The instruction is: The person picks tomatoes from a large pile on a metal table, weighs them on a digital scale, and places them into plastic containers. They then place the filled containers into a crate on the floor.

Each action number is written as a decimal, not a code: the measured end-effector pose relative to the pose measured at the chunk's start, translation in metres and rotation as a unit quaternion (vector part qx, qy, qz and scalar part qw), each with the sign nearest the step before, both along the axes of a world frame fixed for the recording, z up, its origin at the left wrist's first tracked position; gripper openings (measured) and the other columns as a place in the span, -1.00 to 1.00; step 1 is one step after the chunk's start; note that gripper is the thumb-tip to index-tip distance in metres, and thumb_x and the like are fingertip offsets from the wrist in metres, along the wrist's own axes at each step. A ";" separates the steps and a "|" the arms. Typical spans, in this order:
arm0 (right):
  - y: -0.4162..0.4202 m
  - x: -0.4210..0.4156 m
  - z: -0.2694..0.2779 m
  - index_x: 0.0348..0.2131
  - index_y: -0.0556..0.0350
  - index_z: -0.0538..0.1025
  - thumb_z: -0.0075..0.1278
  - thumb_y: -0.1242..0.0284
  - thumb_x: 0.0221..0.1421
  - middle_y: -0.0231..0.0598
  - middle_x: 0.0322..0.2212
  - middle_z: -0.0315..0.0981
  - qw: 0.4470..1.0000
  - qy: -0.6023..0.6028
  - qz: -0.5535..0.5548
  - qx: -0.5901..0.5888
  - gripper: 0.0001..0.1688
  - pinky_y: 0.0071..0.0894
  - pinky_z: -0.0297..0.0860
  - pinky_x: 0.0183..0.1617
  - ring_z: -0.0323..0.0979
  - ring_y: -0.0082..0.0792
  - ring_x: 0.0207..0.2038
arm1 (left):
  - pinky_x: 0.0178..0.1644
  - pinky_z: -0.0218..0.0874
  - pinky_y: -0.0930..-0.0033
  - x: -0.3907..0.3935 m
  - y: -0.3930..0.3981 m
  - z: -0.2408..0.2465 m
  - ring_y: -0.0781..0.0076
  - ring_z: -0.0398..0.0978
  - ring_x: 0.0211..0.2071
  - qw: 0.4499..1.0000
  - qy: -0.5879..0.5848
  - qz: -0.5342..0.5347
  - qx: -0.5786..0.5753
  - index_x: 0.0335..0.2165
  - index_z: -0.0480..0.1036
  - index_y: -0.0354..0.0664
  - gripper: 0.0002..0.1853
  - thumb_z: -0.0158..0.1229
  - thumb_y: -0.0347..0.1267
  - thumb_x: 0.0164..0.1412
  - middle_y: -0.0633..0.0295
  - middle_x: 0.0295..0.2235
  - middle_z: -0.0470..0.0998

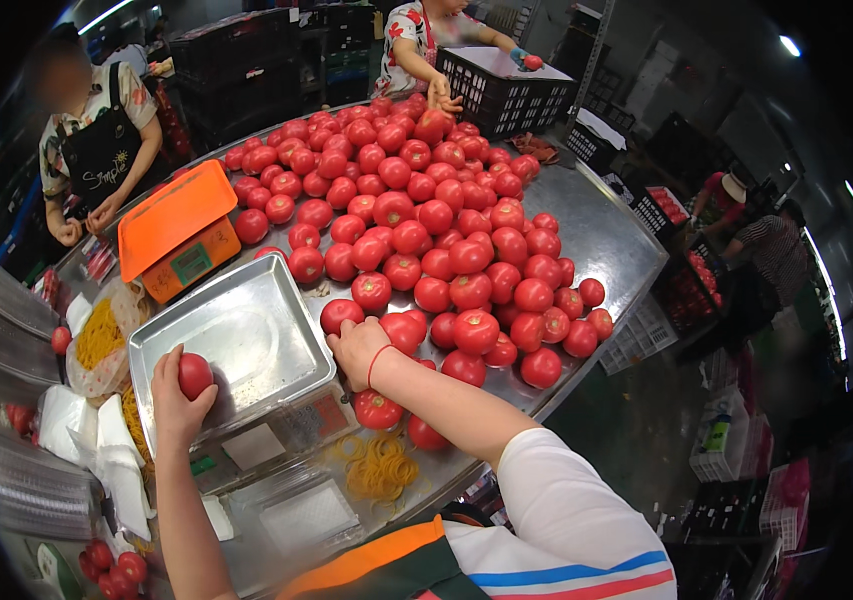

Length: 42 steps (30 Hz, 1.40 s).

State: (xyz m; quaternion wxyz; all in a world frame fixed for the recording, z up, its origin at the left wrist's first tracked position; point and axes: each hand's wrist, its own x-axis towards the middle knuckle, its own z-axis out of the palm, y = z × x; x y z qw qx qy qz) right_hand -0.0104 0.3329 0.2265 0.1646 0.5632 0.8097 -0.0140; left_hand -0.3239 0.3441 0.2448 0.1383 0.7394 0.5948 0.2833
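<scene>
My left hand point(180, 397) holds one red tomato point(194, 376) over the left side of a metal weighing tray point(235, 334), which sits on a scale point(314, 420). With a red string at the wrist, my right hand point(360, 352) rests against a tomato point(341, 316) at the near left edge of the big heap; its fingertips are partly hidden, so a grip is unclear. The heap of tomatoes point(411, 236) covers much of a steel table point(591, 225). Yellow rubber bands point(381, 469) and a clear plastic tray with a white pad point(308, 516) lie near my body.
An orange scale point(177, 221) stands beyond the tray. Bagged rubber bands point(100, 335), white pads point(66, 424) and stacked clear trays point(28, 480) are at left. Across the table one person point(100, 135) stands; another point(407, 45) reaches to the heap beside a black crate point(505, 90).
</scene>
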 end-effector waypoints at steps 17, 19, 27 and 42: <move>0.216 0.154 0.008 0.10 0.04 0.31 0.09 -0.02 -0.08 0.09 0.09 0.24 0.886 0.262 -0.350 0.156 -0.15 -0.12 0.24 0.19 0.25 -0.02 0.14 | 0.02 0.20 0.42 -0.004 -0.183 -0.100 0.44 0.36 -0.06 0.841 -0.488 0.179 -0.148 0.14 0.18 -0.30 -0.51 0.00 -0.46 0.25 0.17 -0.06 0.40; 0.228 0.136 0.009 0.13 0.03 0.27 0.09 -0.05 -0.08 0.06 0.13 0.19 0.916 0.178 -0.347 0.098 -0.11 -0.13 0.25 0.19 0.24 -0.07 0.16 | -0.04 0.23 0.44 -0.009 -0.186 -0.100 0.50 0.40 -0.15 0.836 -0.491 0.162 -0.187 0.12 0.22 -0.27 -0.54 0.01 -0.41 0.27 0.23 -0.13 0.45; 0.225 0.132 0.013 0.08 0.07 0.29 0.24 0.08 -0.30 0.04 0.03 0.25 0.869 0.282 -0.362 0.185 -0.04 -0.12 0.32 0.11 0.30 0.01 0.07 | -0.08 0.26 0.44 0.006 -0.197 -0.086 0.50 0.45 -0.22 0.816 -0.527 0.189 -0.146 -0.19 0.38 -0.22 -0.84 0.01 -0.53 0.22 0.23 -0.27 0.50; 0.004 -0.053 0.015 0.05 0.19 0.26 0.27 0.47 -0.23 0.14 0.06 0.15 0.831 0.494 0.127 0.224 -0.18 -0.11 0.22 0.15 0.19 0.15 0.11 | -0.18 0.31 0.37 0.009 -0.192 -0.079 0.18 0.50 -0.29 0.973 -0.222 0.067 -0.006 -0.20 0.45 -0.23 -0.84 0.03 -0.46 0.24 0.09 -0.31 0.52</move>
